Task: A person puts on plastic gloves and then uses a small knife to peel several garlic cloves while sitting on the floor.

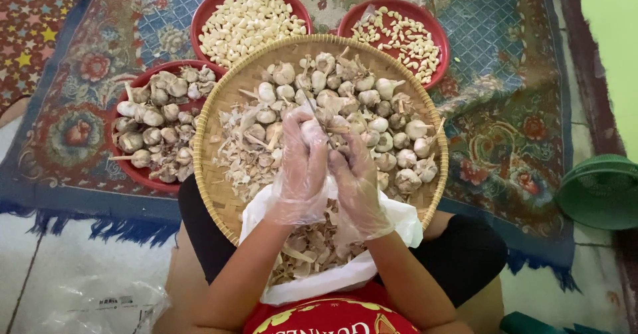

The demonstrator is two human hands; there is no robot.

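A person sat on the floor with a big woven tray on their lap, so everything stayed within easy reach.

Left of the tray sat a red bowl of whole garlic. It touched the tray's rim, close enough to grab more.

Over the middle of the tray, the left hand wore a thin plastic glove. Its fingers were curled tight around a garlic bulb, holding it steady. The right hand, gloved too, pressed close beside it. Its fingers were pinched on a thin knife that poked at the bulb.

Below the hands, at the tray's near edge, a white bag lay open to catch the dry skins.

Behind the tray stood a red bowl of peeled cloves, and to its right another red bowl, less full.

Far right of the tray lay a green basket.
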